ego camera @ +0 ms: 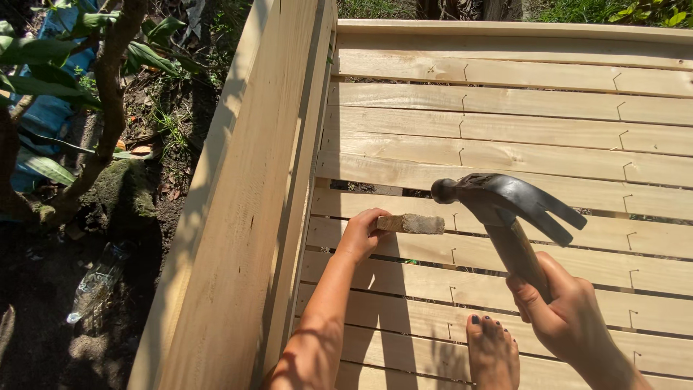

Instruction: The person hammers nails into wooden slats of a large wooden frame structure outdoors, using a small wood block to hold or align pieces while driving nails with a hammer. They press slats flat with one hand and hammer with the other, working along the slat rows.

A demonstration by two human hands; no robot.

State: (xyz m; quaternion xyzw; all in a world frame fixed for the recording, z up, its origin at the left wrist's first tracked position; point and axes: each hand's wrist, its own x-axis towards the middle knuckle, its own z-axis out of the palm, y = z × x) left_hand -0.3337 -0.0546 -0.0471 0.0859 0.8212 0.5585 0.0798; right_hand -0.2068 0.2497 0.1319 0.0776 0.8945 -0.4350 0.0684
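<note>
The left hand point(359, 232) pinches 1 end of a small wooden block point(413, 223), fingers closed around it, so the block sticks out past the fingertips toward the hammer. The block lies flat on the slats point(534, 155) of a pale wooden frame, across the gap between 2 of them, just beside the tall side board point(238, 217) that runs along the outer side of that arm.

The right hand point(559, 310) is wrapped around the handle of a claw hammer point(505, 206), fingers shut on the handle a little below the head. The striking face hangs just beyond the free end of the block, near it but not touching as far as I can tell; the claw points away from the fingers, toward the far rail.

The block looks light, stiff and rough-sawn, so it should not slip, though a piece that small will jump if struck off-centre. Holding it at the end farthest from the hammer face, as now, keeps the fingertips clear. The hammer is head-heavy steel; a grip this close to the head gives short, controlled taps rather than force.

A bare foot point(492, 354) rests on the slats between the 2 forearms. Beyond the side board lie dark soil, a leafy plant point(108, 87) and a clear plastic bottle point(97, 283).
</note>
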